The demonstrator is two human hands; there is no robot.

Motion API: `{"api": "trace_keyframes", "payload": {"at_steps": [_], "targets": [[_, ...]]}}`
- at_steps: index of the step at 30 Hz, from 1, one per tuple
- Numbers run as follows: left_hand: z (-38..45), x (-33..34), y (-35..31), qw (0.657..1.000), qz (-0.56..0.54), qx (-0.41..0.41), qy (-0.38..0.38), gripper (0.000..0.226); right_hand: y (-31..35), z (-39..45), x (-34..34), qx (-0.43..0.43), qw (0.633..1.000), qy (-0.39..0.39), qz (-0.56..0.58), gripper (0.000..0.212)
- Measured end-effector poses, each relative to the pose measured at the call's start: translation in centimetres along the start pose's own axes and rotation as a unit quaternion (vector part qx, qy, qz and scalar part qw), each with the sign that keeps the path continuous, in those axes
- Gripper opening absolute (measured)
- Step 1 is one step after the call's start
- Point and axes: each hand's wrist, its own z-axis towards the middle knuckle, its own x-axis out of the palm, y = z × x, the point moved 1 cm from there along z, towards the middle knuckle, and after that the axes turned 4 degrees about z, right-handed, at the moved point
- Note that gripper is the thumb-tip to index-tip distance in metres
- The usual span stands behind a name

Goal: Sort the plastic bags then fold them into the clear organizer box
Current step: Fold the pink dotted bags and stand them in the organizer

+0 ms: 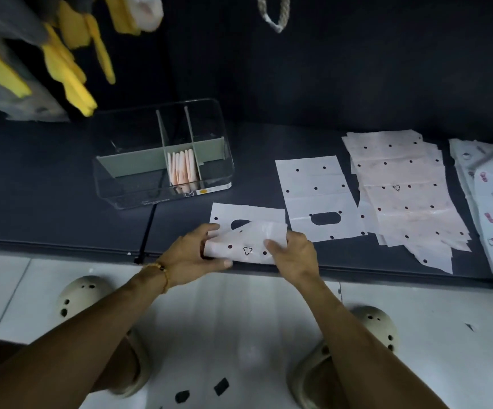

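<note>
Bag: the dotted bag (246, 245) lies half-folded at the mat's near edge, right of the box (162, 154).
Grip: left hand (193, 256) and right hand (294, 255) each pinch a folded corner.
Risk: thin film (slippery, I'd judge) may spring open if either pinch loosens.
Risk: a loose fold might not fit beside the folded bags (182, 169) in the box.

Bare dark mat (62, 208) lies left of the organizer box (162, 154); bags (401, 187) crowd the right.
</note>
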Motion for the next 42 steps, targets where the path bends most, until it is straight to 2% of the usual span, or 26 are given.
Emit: {"api": "trace_keyframes", "payload": {"at_steps": [1,2,4,6,7,11,15,23,30,32,33,35,37,38,40,42], "targets": [[0.0,0.2,0.1,1.0,0.015,-0.003,0.019,0.072,0.1,0.3,0.2,0.007,1.0,-0.009,-0.026,0.029],[0.2,0.4,0.2,1.0,0.021,-0.002,0.014,0.064,0.2,0.6,0.4,0.011,0.999,-0.013,-0.045,0.031],[0.7,0.7,0.2,0.998,0.025,-0.011,-0.06,0.016,0.3,1.0,0.6,0.013,0.998,-0.014,-0.067,0.034],[1.4,0.9,0.1,0.989,0.056,-0.031,-0.137,0.033,0.3,1.3,0.7,0.017,0.998,-0.02,-0.065,0.034],[1.7,1.0,0.0,0.985,0.066,-0.048,-0.151,0.037,0.3,1.4,0.6,0.023,0.998,-0.03,-0.049,0.032],[2.8,1.2,-0.5,0.974,0.095,-0.097,-0.18,0.02,-0.1,1.7,-0.2,0.034,0.996,-0.079,0.003,0.026],[3.4,1.5,-0.8,0.958,0.14,-0.114,-0.223,0.022,-0.2,2.3,-0.1,0.038,0.996,-0.085,-0.019,0.023],[4.5,0.9,-0.4,0.953,0.164,-0.148,-0.207,0.024,0.7,3.7,0.1,-0.024,0.988,-0.091,-0.12,0.021],[4.2,0.9,-0.7,0.944,0.19,-0.163,-0.214,0.026,0.9,4.8,-0.2,0.028,0.994,-0.079,-0.067,0.023],[3.9,0.8,-0.9,0.932,0.233,-0.133,-0.245,0.026,0.9,4.9,-0.2,0.037,0.994,-0.076,-0.064,0.023],[3.8,0.9,-1.0,0.924,0.259,-0.092,-0.266,0.026,0.9,5.0,-0.2,0.039,0.995,-0.072,-0.065,0.023],[3.7,1.2,-1.2,0.912,0.302,0.047,-0.273,0.031,0.9,5.1,-0.3,0.039,0.995,-0.066,-0.067,0.023],[3.7,1.6,-1.3,0.892,0.329,0.213,-0.225,0.03,0.9,5.1,-0.3,0.042,0.995,-0.064,-0.068,0.023],[3.7,1.9,-1.1,0.883,0.342,0.262,-0.188,0.03,1.0,5.1,-0.4,0.045,0.995,-0.064,-0.069,0.024],[3.7,2.3,-0.3,0.891,0.354,0.26,-0.113,0.038,1.3,4.7,-0.4,0.05,0.993,-0.068,-0.08,0.027],[3.9,2.4,0.7,0.91,0.336,0.225,-0.089,0.045,1.5,3.9,-0.3,0.014,0.982,-0.108,-0.155,0.028]]}}
